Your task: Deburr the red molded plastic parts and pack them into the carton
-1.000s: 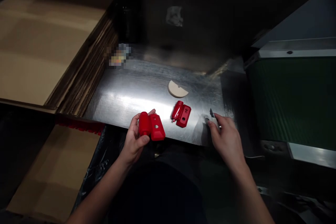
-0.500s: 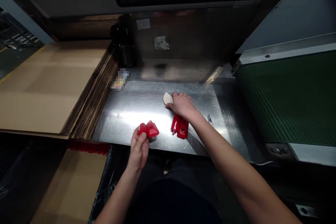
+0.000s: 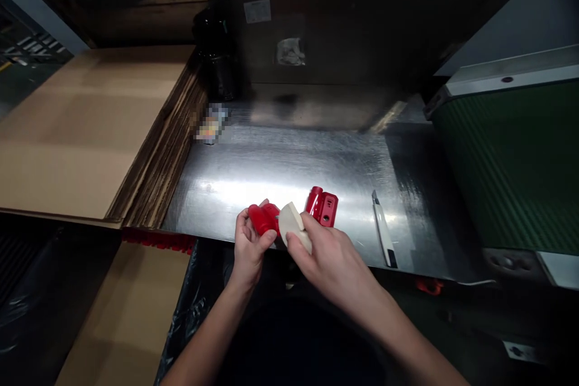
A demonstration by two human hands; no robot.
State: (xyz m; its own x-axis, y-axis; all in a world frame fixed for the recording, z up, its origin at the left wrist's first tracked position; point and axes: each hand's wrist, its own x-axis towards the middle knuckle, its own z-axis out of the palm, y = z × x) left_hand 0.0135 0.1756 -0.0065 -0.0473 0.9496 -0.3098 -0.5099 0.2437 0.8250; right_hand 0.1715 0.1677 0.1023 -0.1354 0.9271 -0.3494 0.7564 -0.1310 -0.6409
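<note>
My left hand (image 3: 250,248) is closed on a glossy red part (image 3: 261,219) above the front edge of the metal table (image 3: 289,163). Between finger and thumb, my right hand (image 3: 332,256) grips a white rounded pad (image 3: 291,224), which is up against the red part's right side. Another red part (image 3: 321,207), with a cylinder and a flat block that has a dark round hole, lies on the table behind my right hand. To the right rests a white-handled knife (image 3: 384,230) with its blade pointing away.
Stacked cardboard sheets (image 3: 90,132) stand at the left. A green conveyor belt (image 3: 520,169) runs along the right. Dark bottle-like objects (image 3: 221,66) are at the back left. Below the table's left side is an open box (image 3: 131,307) with red pieces along its edge.
My right hand has brought the white pad from farther back on the table to the red part in my left hand. The view has shifted, and the knife now shows in full.
</note>
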